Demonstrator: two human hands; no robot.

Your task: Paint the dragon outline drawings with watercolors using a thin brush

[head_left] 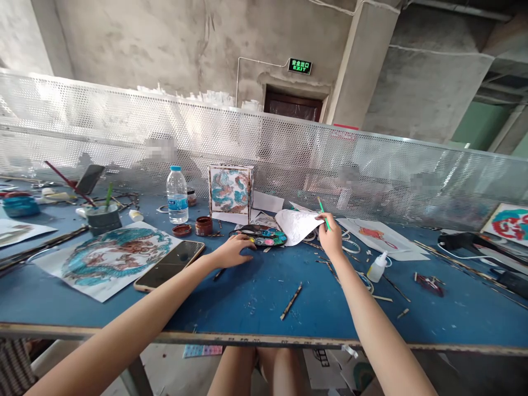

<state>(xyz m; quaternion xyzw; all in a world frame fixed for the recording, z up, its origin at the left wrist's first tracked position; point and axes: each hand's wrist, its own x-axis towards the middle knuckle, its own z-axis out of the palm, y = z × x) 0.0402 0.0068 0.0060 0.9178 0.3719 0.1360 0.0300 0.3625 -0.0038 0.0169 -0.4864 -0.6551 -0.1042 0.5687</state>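
My left hand (233, 252) rests on the blue table (256, 297), fingers curled around the near edge of a round paint palette (260, 235) dotted with colours. My right hand (330, 234) is closed on a thin green paintbrush (323, 212) and also pinches the edge of a curled white sheet of paper (296, 225) lifted just right of the palette. A painted panel with a teal and red swirl (231, 190) stands upright behind the palette.
A phone (170, 265) lies beside a dragon painting (109, 256) on the left. A water bottle (177, 195), small paint jars (203, 225), a brush pot (102, 215), a glue bottle (377, 267) and scattered bamboo sticks (291, 301) lie about. A perforated metal screen (289, 148) backs the table.
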